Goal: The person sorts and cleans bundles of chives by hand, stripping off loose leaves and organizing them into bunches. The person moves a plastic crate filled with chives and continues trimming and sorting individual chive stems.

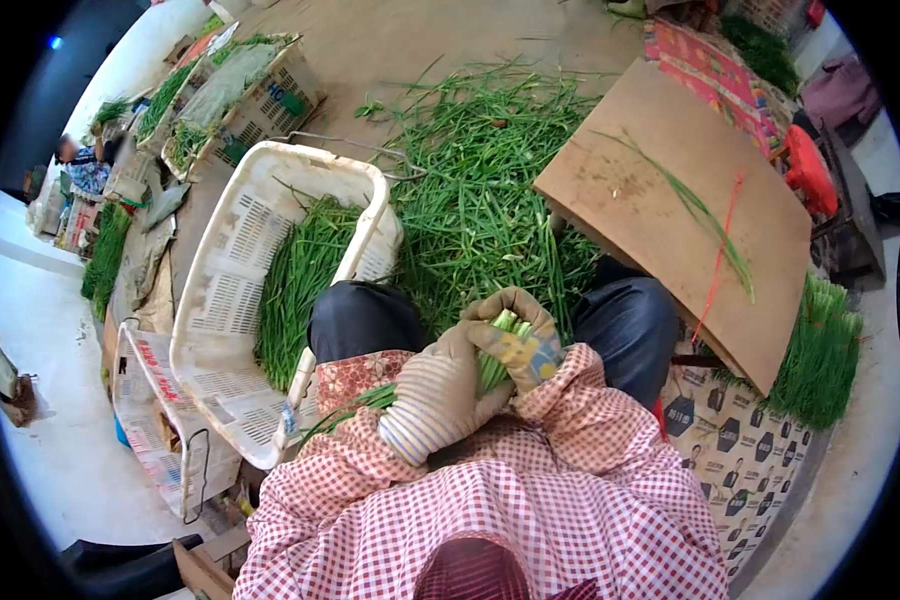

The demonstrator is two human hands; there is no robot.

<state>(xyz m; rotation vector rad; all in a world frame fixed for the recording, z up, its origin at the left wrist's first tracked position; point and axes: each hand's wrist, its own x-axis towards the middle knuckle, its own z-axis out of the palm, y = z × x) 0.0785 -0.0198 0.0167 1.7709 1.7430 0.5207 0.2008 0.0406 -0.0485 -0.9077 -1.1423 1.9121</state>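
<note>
Both of my hands wear gloves and meet in front of my lap around a bunch of green chives [493, 370]. My left hand [432, 392], in a striped glove, is wrapped round the stalks, and their long leaves trail out to the left below it. My right hand [522, 335] closes round the pale stem ends, with its fingers curled over them. Beyond my knees lies a big loose heap of chives [480, 190]. To the left, more chives [305, 285] lie lined up inside a white plastic basket [232, 240].
At the right, a cardboard sheet [650, 190] carries a few stray leaves and a red string [718, 265]. Chive bundles [820, 360] stand beside it. Another white basket [155, 425] leans at the left. Filled crates [280, 100] and a person [90, 170] are farther back.
</note>
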